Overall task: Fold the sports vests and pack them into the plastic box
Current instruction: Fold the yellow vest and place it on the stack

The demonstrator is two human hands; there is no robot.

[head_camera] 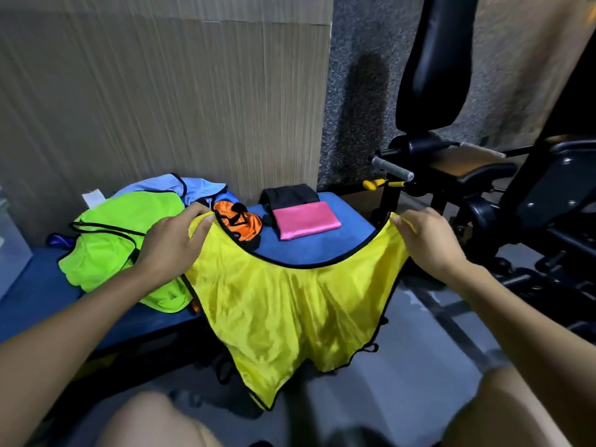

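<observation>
While yellow vest (283, 304) hangs off tabletop (322, 250) edge, left hand (171, 240) and right hand (425, 240) pinch its top corners; no legible writing.

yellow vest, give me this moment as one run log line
step: spreading before fold | yellow vest: held up by shoulders | left hand: grips | right hand: grips | pink folded vest: on bench

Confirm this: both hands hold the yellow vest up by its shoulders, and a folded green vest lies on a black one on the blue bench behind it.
One thing is off. The folded vest on the black one is pink, not green; the green vest lies unfolded at the left. The head view shows it. The left hand and right hand do hold the yellow vest up by its shoulders, before the blue bench.
</observation>
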